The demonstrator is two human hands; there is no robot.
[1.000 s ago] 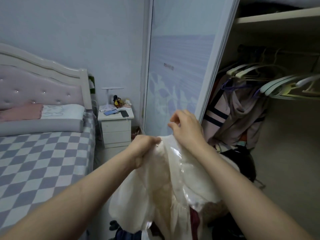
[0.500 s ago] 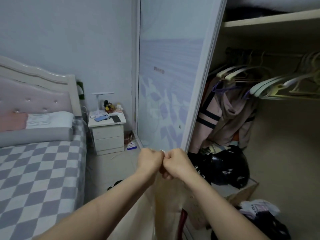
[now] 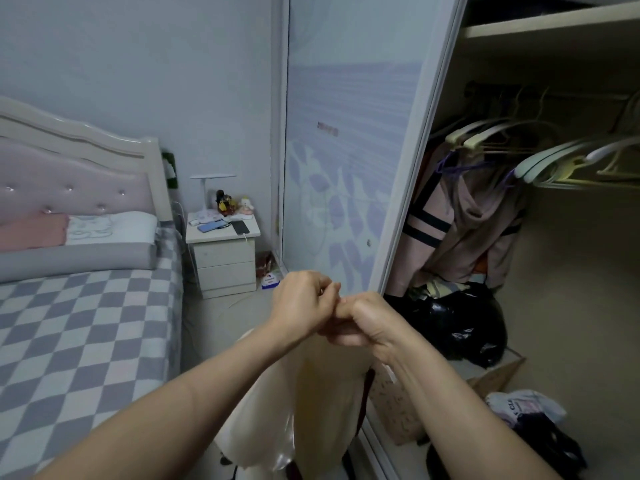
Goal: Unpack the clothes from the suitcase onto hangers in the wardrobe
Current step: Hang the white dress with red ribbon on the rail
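Cream garment (image 3: pixel 322 403) soft cloth; black bag (image 3: pixel 460 323) glossy plastic.

Garment (image 3: pixel 311 403) hanging below the hands: cream, glossy patch low down. Bedspread (image 3: pixel 79 327): grey and white checks. Headboard (image 3: pixel 69 178): pale lilac tufted panel in a white frame. Pillow (image 3: pixel 110 228) white with a faint print; pink cloth (image 3: pixel 31 233) beside it. Nightstand (image 3: pixel 225 261) white. Wardrobe door (image 3: pixel 346 168): pale blue, lilac leaf pattern on the lower half. Hoodie (image 3: pixel 467 230) inside the wardrobe: dusty pink, black stripes. Hangers (image 3: pixel 554 161): mint and pale yellow. Bag (image 3: pixel 457 323) under the hoodie: black.
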